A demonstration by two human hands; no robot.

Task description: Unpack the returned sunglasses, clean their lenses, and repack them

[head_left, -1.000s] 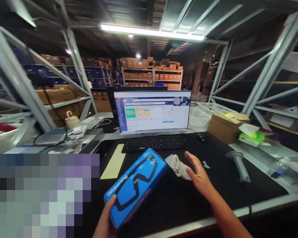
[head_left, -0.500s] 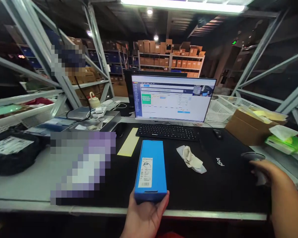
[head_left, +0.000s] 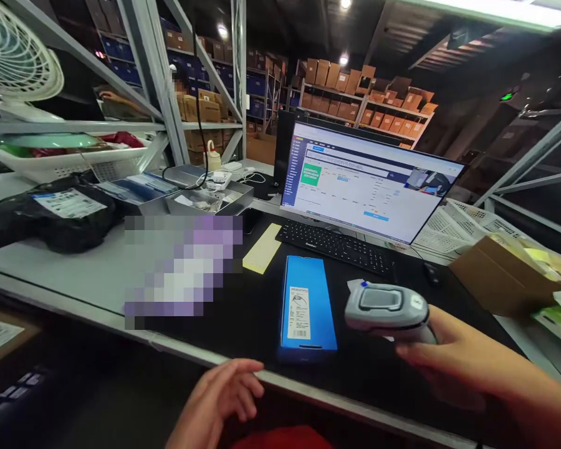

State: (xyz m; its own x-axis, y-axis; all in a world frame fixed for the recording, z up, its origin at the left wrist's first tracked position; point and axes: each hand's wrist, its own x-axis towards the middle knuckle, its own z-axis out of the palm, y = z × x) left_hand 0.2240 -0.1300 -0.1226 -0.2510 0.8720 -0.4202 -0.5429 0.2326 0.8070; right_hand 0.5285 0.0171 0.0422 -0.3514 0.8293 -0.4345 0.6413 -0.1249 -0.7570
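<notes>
At the near edge of the table (head_left: 308, 402), the left grip (head_left: 217, 399) is open and empty, its fingers loosely spread just beside the rim, below the near end of a blue product box (head_left: 308, 337). That box is laid flat on a black desk mat (head_left: 257, 324), its long axis running away from the body towards the keyboard, and a white barcode label (head_left: 299, 313) is turned upward. Just to the right of the box, a grey handheld barcode scanner (head_left: 387, 308) is clasped in the closed right grip (head_left: 453, 355). It is held over the mat, apart from the box, with its head turned towards the box's long right side. Farther off, a yellow strip (head_left: 262, 248) is laid beside a black keyboard (head_left: 336, 246), and a monitor (head_left: 369, 181) is lit behind them. Brown cartons (head_left: 364, 100) are stacked on distant shelving.
</notes>
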